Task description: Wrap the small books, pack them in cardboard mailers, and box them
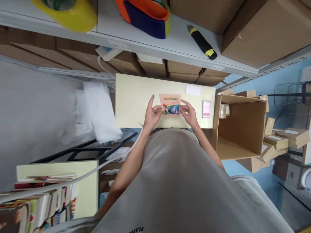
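A pink book (170, 99) with a colourful landscape picture on its lower half is over the pale yellow tabletop (136, 100), near the front edge. At its left side, my left hand (152, 116) grips the lower edge between thumb and fingers, with the index finger raised. My right hand (190, 114) holds the opposite lower edge in the same way. Beyond the book, toward the right, lies a white slip of paper (193, 89). Farther right on the tabletop is a phone-sized, blurred rectangle (206, 108) with a pinkish face.
A large open cardboard box (240, 129) stands right of the table. Above the far edge, a shelf holds yellow tape (73, 16), an orange-and-blue tape dispenser (148, 19) and a utility knife (202, 42). Books (48, 207) are piled lower left; a white cable (107, 165) passes my left arm.
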A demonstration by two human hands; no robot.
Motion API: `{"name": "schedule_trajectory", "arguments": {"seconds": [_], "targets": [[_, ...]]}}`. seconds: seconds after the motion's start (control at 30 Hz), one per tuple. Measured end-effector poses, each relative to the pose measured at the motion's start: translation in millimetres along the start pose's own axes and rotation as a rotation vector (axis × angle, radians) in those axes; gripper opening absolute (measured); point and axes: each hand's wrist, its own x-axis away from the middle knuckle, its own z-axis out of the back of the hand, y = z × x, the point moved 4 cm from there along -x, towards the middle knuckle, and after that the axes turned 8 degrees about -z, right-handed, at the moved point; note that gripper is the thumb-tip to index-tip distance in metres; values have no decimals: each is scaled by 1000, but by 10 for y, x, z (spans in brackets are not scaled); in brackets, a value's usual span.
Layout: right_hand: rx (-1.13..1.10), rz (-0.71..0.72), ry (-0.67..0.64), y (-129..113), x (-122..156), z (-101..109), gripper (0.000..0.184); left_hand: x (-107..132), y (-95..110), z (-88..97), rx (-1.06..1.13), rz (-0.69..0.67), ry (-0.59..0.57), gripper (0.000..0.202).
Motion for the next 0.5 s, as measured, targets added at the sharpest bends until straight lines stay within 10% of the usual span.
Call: {"name": "schedule_trajectory", "arguments": {"seconds": [0.23, 0.5], "targets": [[-25, -48, -17, -120, 64, -281, 44, -10, 188, 348, -10, -51, -98, 46], [-64, -98, -25, -271, 154, -452, 65, -89, 359, 463, -11, -73, -136, 62]]}}
